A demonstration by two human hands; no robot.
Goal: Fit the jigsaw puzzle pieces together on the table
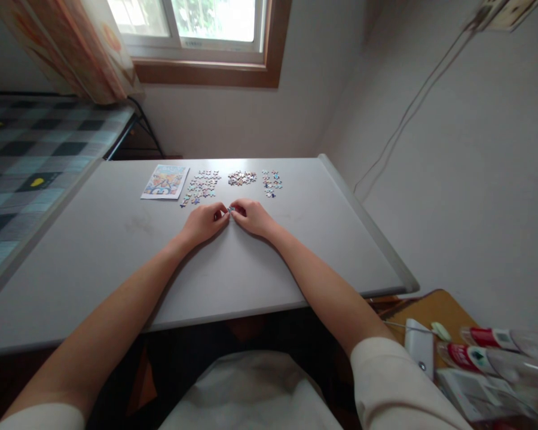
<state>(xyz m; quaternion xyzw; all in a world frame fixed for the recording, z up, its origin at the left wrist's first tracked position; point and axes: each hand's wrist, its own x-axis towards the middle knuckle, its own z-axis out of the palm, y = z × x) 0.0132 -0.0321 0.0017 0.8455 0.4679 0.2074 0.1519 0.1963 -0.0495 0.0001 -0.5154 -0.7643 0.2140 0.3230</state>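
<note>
My left hand point(206, 221) and my right hand point(251, 216) meet near the middle of the white table, fingertips pinched together. Between them is a small bluish jigsaw puzzle piece point(231, 209), mostly covered by the fingers; whether it is one piece or two joined I cannot tell. Beyond my left hand, loose puzzle pieces point(201, 184) lie spread in rough rows. A denser pile of pieces point(242, 178) sits straight ahead of the hands. To its right is a smaller scattered group of pieces point(271, 184). A printed picture sheet point(165, 182) lies flat at the left.
The white table point(94, 263) ends at a raised right edge by the wall. At lower right a wooden stand point(448, 304) holds plastic bottles point(488, 358) and a white power bank-like box point(419, 346). A checkered bed point(40, 149) stands at left, below a curtain point(72, 48).
</note>
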